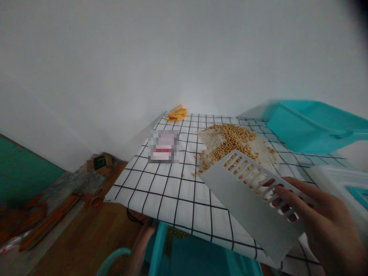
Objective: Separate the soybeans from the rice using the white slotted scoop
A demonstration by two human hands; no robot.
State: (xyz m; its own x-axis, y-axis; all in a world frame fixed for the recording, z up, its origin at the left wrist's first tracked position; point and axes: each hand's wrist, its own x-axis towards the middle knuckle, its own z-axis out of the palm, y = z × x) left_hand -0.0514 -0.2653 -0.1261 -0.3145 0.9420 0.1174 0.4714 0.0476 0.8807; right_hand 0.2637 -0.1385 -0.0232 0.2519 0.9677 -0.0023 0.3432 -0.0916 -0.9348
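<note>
Slotted scraper (pixel 253 199) in right hand (pixel 324 226), soybean pile (pixel 232 143) behind, teal bin (pixel 310 126)

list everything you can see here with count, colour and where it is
white checked tablecloth: one, white with black grid lines, over the table
yellow soybeans: one heap, on the cloth at the far side
white rice grains: one patch, mixed under and around the beans
grey slotted plastic scraper: one, tilted over the near edge of the heap
teal plastic tray: one, far right
teal plastic bin: one, below the table's near edge, a few beans inside
orange strips: small pile, far corner
wooden floor: brown, left
right hand: holds the scraper
left hand: blurred, at the bin's edge
</note>
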